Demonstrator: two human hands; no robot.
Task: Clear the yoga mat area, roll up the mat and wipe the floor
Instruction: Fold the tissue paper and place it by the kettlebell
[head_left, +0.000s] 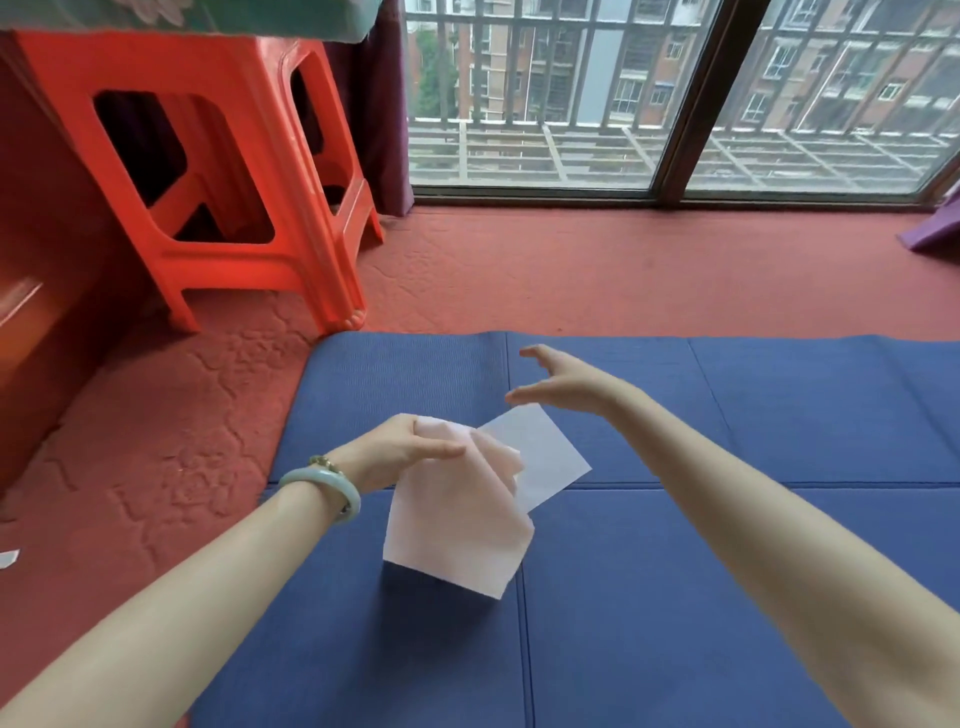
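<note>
Blue yoga mat (675, 597) fills the lower centre and right of the frame, unrolled flat on red patterned floor covering (597, 270), crease lines showing.

Left hand (400, 447), centre frame, pale bracelet (324, 486) at the wrist: grip closed, fingers and thumb pinching a bunch of pale pink paper sheets (457, 530) at their top edge; sheets hang down, lower corner close over the mat. Cannot tell whether they touch it. One whiter sheet (540, 457) shows behind the pink ones; cannot tell if it is in the same grip or lying loose on the mat.

Right hand (566, 384), just above and right of the papers: open, fingers spread and loosely extended, holding nothing, hovering over the mat.

Orange plastic stool (218, 171) in upper left, standing at the mat's far-left corner. Small white scrap (9, 558) on the floor at the left edge. Window (675, 93) across the top.

Judgement: step in hand is clearing the mat area; rolling and wiping not begun. Next move likely calls for checking the white sheet is secured, then carrying the papers off the mat and putting them down clear of it. Stool sits near the mat's corner and may crowd the roll.
</note>
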